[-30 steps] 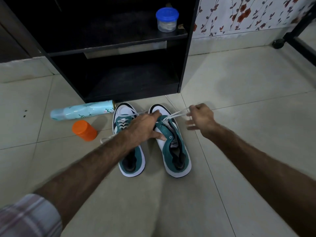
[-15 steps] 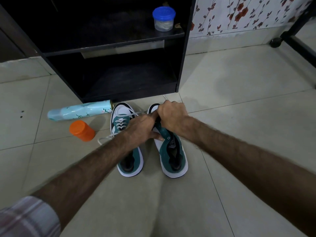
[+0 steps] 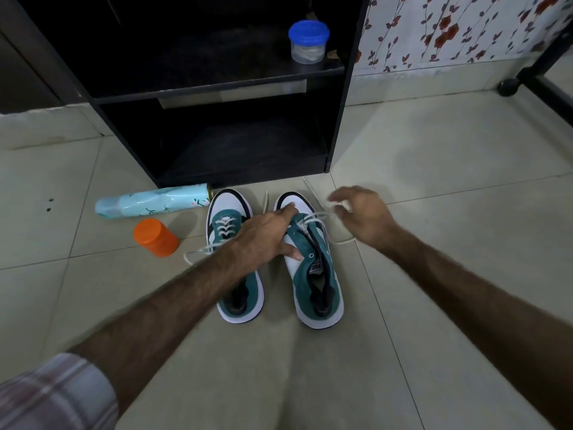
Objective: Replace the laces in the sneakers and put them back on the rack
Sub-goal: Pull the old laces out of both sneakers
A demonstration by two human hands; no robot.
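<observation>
On the pale tiled floor point(image 3: 434, 169), just in front of the black rack point(image 3: 347, 88), the two teal-and-white sneakers stand side by side with their toes toward the rack. My left hand point(image 3: 263, 235) rests on the right sneaker point(image 3: 313, 262), fingers laid straight along its toe and the front of its tongue, thumb against its inner side, pressing it down rather than curling round anything. A white lace point(image 3: 313, 219) is threaded through only the front eyelets of that shoe; its loose strands run off to the right, one end trailing on the tile beside the shoe and another lying past the toe toward the rack. My right hand point(image 3: 362, 217) hovers just right of the toe, fingers spread and loosely bent. The lace passes right at my fingertips, but the blur there keeps me from telling whether I have hold of it. The left sneaker point(image 3: 235, 265) sits partly under my left forearm, laced over its front rows, with a loop of lace spilling onto the floor at its left.

Left of the shoes an orange jar point(image 3: 156, 237) lies near a light blue spray can point(image 3: 152, 201) that rests on its side. Up on the rack's shelf stands a small clear tub with a blue lid point(image 3: 308, 41). Flowered wallpaper point(image 3: 465, 29) covers the wall to the right.
</observation>
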